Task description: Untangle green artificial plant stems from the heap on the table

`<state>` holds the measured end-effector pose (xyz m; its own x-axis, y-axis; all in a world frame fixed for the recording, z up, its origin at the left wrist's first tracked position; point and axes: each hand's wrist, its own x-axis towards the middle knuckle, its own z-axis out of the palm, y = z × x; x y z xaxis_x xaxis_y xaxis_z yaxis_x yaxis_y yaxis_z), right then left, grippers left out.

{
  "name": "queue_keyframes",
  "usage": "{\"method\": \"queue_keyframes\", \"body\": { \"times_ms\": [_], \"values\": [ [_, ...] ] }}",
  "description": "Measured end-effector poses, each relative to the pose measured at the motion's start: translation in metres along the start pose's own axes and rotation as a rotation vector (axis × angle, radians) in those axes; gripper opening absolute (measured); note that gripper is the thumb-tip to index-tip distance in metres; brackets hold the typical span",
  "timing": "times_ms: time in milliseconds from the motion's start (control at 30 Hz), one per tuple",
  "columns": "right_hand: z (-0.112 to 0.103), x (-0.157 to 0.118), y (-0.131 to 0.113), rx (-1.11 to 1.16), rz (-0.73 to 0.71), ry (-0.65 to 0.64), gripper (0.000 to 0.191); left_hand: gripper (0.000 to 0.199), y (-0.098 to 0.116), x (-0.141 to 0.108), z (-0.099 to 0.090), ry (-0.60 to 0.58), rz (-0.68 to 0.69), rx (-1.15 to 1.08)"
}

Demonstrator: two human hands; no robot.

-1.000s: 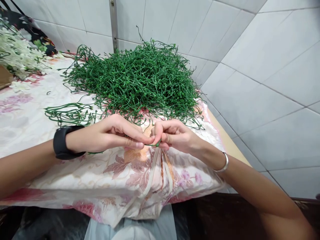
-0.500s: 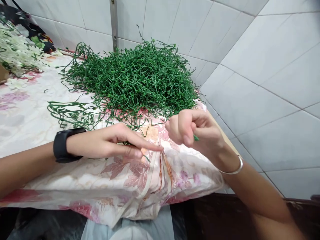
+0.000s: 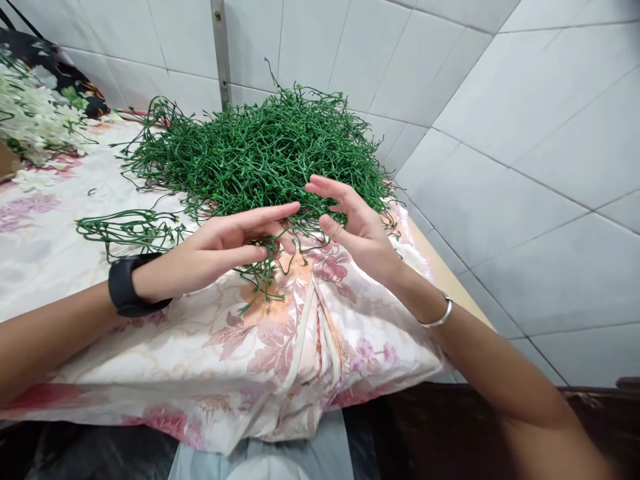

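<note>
My left hand (image 3: 215, 250), with a black watch on the wrist, is over the front of the table. Its index finger points out straight, while the thumb and curled fingers hold a few thin green artificial stems (image 3: 263, 277) that hang below. Part of that grip is hidden. My right hand (image 3: 357, 230) is open, with fingers apart and nothing in it, close to the front right of a big pile of green artificial stems (image 3: 260, 143). A silver bangle circles its wrist. The two hands face each other without touching.
A small separate bunch of green stems (image 3: 130, 227) lies left of the pile. White artificial flowers (image 3: 37, 110) stand at the far left. A floral cloth (image 3: 190, 353) covers the table, bunched at the front. Tiled walls (image 3: 540, 173) close off the back and right.
My right hand has opened from a fist and moved left toward the pile. My left hand has risen slightly, and more of the stems under it now show.
</note>
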<state>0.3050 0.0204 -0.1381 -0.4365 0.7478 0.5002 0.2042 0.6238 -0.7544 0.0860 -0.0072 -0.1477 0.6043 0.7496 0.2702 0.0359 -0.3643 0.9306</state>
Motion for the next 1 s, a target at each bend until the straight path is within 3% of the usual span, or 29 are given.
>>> {"method": "queue_keyframes", "body": {
  "times_ms": [67, 167, 333, 567, 833, 1000],
  "values": [
    [0.002, 0.0, 0.001, -0.084, -0.027, 0.005, 0.035, 0.054, -0.002, 0.001, 0.001, 0.043, 0.055, 0.019],
    [0.006, -0.002, 0.002, -0.058, -0.021, 0.008, 0.019, 0.058, -0.006, 0.003, 0.002, 0.09, 0.129, 0.093],
    [0.016, -0.008, 0.002, -0.069, 0.002, -0.117, 0.018, 0.057, -0.011, 0.004, 0.006, 0.127, 0.226, 0.25],
    [0.03, -0.014, 0.004, -0.164, -0.08, -0.217, 0.022, 0.055, -0.011, -0.001, 0.017, 0.092, 0.345, 0.401],
    [0.029, -0.014, 0.007, -0.146, -0.11, -0.076, 0.009, 0.043, -0.007, -0.002, 0.014, 0.212, 0.274, 0.552],
    [0.023, -0.003, 0.001, -0.183, -0.126, -0.089, 0.01, 0.031, -0.004, -0.002, 0.01, 0.272, 0.256, 0.643]
  ]
}}
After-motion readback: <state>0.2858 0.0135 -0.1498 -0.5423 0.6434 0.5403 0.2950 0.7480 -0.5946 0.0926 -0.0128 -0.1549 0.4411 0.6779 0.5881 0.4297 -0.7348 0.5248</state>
